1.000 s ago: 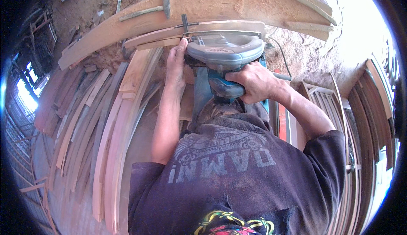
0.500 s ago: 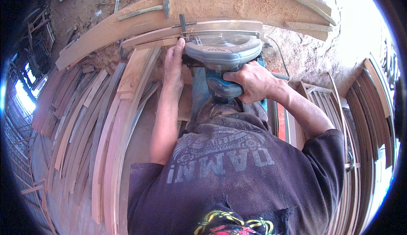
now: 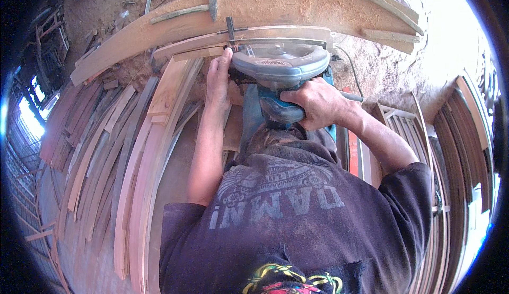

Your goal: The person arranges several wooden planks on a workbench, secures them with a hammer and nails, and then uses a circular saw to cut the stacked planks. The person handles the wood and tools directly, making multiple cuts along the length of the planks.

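A miter saw with a grey blade guard and blue-green body stands in front of my chest, its head lowered. My right hand is wrapped round the saw's handle. To the left of the guard, my left hand is closed at the end of a short wooden strip, thumb up beside a black upright clamp. Its other fingers are partly hidden. Behind the strip runs a longer wooden board along the saw's fence. The guard hides where the blade meets the wood.
A wide plank covered in sawdust lies beyond the saw, bearing a hammer. Long timber pieces are stacked at the left. Wooden frames and dark boards stand at the right. A cable trails beside the saw.
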Tool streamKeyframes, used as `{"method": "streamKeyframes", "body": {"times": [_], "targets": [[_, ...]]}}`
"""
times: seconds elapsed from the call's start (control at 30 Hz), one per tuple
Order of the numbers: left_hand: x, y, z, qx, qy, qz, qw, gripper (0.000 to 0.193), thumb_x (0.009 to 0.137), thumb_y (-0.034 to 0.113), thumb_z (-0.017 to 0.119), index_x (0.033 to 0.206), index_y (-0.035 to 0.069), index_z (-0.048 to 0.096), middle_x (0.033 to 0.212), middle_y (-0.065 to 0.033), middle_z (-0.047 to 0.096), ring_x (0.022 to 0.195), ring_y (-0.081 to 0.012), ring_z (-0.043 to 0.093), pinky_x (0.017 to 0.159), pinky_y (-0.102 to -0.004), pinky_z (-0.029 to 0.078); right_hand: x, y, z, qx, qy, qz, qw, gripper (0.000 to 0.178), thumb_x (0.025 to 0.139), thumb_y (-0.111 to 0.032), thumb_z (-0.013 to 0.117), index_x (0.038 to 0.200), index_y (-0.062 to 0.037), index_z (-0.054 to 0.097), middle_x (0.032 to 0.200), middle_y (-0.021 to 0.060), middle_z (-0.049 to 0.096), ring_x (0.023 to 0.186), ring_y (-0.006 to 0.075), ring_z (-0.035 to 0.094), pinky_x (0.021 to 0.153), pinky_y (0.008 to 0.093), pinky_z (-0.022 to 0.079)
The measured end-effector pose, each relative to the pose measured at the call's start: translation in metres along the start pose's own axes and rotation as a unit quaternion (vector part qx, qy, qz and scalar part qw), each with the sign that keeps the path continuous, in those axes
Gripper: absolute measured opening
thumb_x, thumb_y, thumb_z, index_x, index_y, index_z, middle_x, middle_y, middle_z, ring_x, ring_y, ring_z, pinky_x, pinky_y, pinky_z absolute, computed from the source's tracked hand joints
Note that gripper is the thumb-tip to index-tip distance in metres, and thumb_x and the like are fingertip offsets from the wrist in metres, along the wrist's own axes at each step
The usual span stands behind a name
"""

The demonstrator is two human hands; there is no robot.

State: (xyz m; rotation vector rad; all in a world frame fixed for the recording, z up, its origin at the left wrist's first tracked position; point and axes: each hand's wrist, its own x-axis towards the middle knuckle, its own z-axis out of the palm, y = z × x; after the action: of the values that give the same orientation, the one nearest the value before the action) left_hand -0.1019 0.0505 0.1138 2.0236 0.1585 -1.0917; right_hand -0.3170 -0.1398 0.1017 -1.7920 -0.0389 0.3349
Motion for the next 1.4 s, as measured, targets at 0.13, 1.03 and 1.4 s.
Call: {"method": "streamKeyframes", "body": {"times": [0.13,1.03,1.4], "targets": [[0.0,0.0,-0.002,0.002,-0.001,-0.012,1.0,0.073,0.098,0.069,0.068,0.134,0.004,0.066,0.127,-0.0081,0.066,0.119,-0.0196,0.057,0.107,-0.0388,0.041,0.0,0.002,0.002,0.004,0.006,-0.004,1.0,0.053,0.059,-0.014,0.075,0.112,-0.0086,0.072,0.078,0.0228,0.072,0.082,0.045,0.075,0.076,0.0565,0.059],[-0.002,0.004,-0.008,0.064,0.017,-0.067,0.996,0.084,0.092,0.08,0.064,0.143,0.013,0.063,0.139,-0.004,0.06,0.125,-0.0189,0.05,0.096,-0.0409,0.035,0.0,-0.001,-0.003,-0.004,0.002,0.004,1.0,0.049,0.059,-0.014,0.077,0.108,-0.0077,0.072,0.079,0.0224,0.073,0.083,0.0442,0.075,0.077,0.0557,0.06],[-0.005,0.006,-0.007,0.059,0.007,-0.067,0.996,0.083,0.093,0.077,0.065,0.151,0.018,0.059,0.147,-0.0013,0.059,0.131,-0.0199,0.049,0.099,-0.0404,0.036,0.0,0.002,0.003,-0.002,0.026,-0.004,1.0,0.034,0.064,-0.013,0.078,0.097,-0.0071,0.071,0.076,0.0197,0.072,0.081,0.0432,0.075,0.074,0.0527,0.059]]}}
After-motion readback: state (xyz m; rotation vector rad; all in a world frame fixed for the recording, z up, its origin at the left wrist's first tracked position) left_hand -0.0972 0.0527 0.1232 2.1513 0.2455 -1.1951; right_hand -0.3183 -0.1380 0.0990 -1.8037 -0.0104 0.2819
